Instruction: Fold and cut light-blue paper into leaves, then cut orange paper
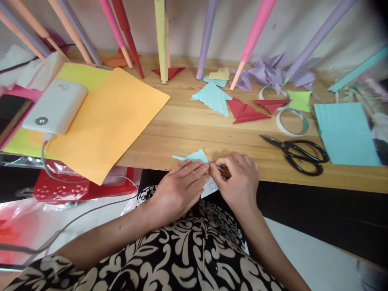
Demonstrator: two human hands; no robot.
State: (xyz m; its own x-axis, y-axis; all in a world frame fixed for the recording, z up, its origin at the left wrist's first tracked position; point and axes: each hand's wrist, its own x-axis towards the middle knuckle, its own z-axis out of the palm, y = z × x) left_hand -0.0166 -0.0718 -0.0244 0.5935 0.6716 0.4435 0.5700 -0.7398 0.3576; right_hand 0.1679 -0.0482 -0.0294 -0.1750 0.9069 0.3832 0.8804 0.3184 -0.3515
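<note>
At the near edge of the wooden table (pixel 169 129), we judge the step in hand to be creasing a fold; the next move calls for even pressure and aligned edges. Left to right: our left hand (pixel 182 188) lies flat, extended over the near part of the folded light-blue paper (pixel 198 155); our right hand (pixel 238 180) narrowly pinches its right end between thumb and forefinger. Black-handled scissors (pixel 285 145) lie farther right.
</note>
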